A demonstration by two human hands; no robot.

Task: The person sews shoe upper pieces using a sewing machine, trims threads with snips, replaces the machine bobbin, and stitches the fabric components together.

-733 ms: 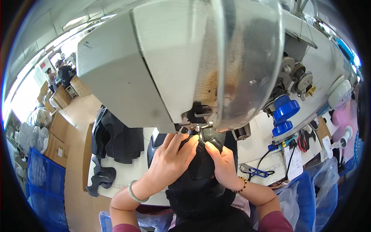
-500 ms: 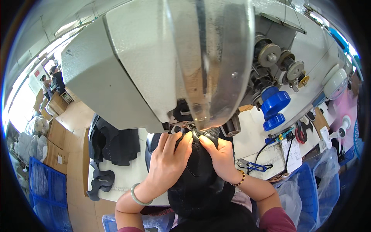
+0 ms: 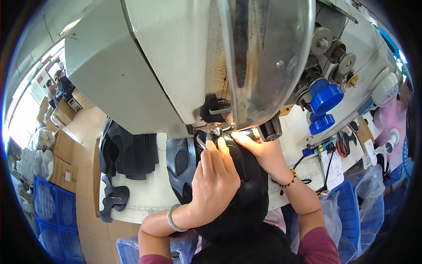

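A black shoe upper (image 3: 247,169) with mesh and smooth panels lies under the head of a grey-white sewing machine (image 3: 169,66). Its edge is at the metal presser foot area (image 3: 224,129), lit by a small lamp. My left hand (image 3: 215,182), with a pale bangle at the wrist, is closed, fingers bunched on the upper just before the foot. From the other side my right hand (image 3: 266,154) grips the same upper, thumb on top and the other fingers mostly hidden. Whether the needle is in the material cannot be seen.
Stacked black cut pieces (image 3: 129,152) and a curved grey piece (image 3: 115,198) lie on the white table (image 3: 151,200) at left. Red-handled scissors (image 3: 341,145) and a paper slip (image 3: 332,169) lie at right. Blue crates (image 3: 55,204) stand on the floor; blue knobs (image 3: 326,97) jut from the machine.
The whole view has shifted, with the machine sitting farther right. My left hand has slid right and turned, baring a mesh panel on the upper's left side. My right hand has moved up and right.
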